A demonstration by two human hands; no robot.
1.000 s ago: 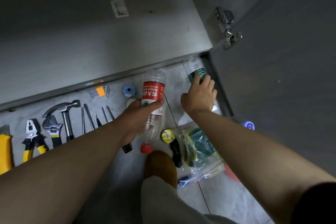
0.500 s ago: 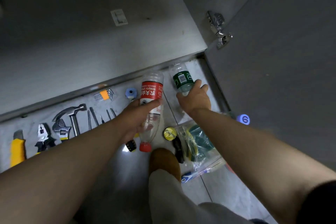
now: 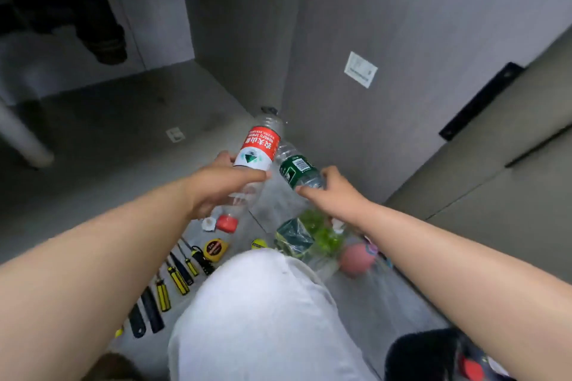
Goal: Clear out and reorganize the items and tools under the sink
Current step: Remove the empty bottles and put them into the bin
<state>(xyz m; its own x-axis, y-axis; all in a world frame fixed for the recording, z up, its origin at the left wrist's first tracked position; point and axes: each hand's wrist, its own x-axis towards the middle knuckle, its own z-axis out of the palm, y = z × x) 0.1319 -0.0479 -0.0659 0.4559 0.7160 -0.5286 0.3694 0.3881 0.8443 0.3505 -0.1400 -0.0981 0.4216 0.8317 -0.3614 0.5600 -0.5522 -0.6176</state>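
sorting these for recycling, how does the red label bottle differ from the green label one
The red-label bottle is in the left hand; the green-label bottle is in the right hand. The red-label bottle looks longer and wider than the green-label bottle. The red-label bottle's red cap shows below the hand; the green-label bottle's cap end is hidden. Both are clear plastic, held tilted, bases pointing away.

Clear glossy plastic red-labelled bottle (image 3: 259, 161) and green-labelled bottle (image 3: 297, 169), crinkled shiny plastic bag (image 3: 297, 237), matt grey floor (image 3: 130, 120).

Red-labelled bottle (image 3: 259, 150), green-labelled bottle (image 3: 297, 168), yellow-black tool handles (image 3: 178, 280), pink ball (image 3: 356, 258).
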